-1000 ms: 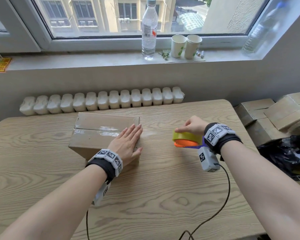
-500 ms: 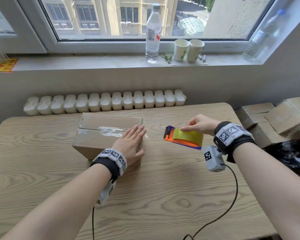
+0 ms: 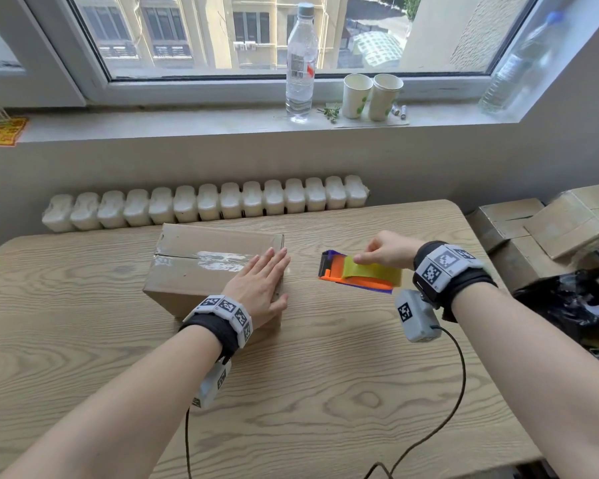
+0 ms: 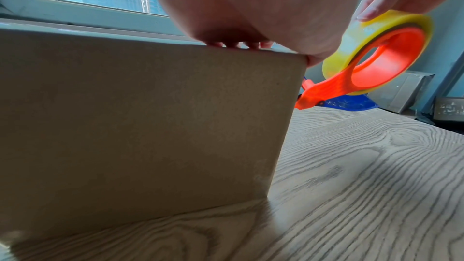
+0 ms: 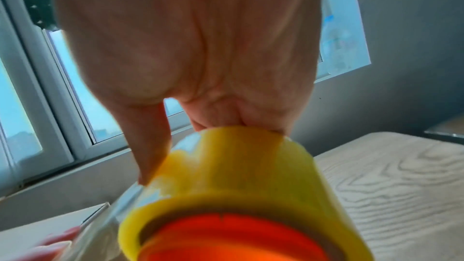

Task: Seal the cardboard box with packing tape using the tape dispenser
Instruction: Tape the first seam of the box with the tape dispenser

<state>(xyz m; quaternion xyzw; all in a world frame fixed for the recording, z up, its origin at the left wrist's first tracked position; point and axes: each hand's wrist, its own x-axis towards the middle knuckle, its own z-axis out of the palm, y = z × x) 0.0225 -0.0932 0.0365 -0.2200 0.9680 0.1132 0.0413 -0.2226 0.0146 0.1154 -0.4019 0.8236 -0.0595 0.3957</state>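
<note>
A closed cardboard box (image 3: 201, 267) sits on the wooden table (image 3: 325, 392), with shiny clear tape along its top seam. My left hand (image 3: 260, 288) lies flat, fingers straight, on the box's right top corner; the left wrist view shows the box's near side (image 4: 150, 126). My right hand (image 3: 384, 252) grips the yellow tape roll (image 3: 374, 271) of an orange and purple tape dispenser (image 3: 353, 283), held just above the table to the right of the box. Its cutter end points at the box. In the right wrist view, fingers curl over the roll (image 5: 238, 176).
A white radiator (image 3: 204, 205) runs behind the table. On the windowsill stand a water bottle (image 3: 300, 63) and two paper cups (image 3: 372, 96). Stacked cardboard boxes (image 3: 547, 226) and a black bag (image 3: 567, 305) sit right of the table. Wrist camera cables trail over the table's front.
My right hand lifted the dispenser off the table and brought it left toward the box, cutter end now visible. The left hand stayed flat on the box.
</note>
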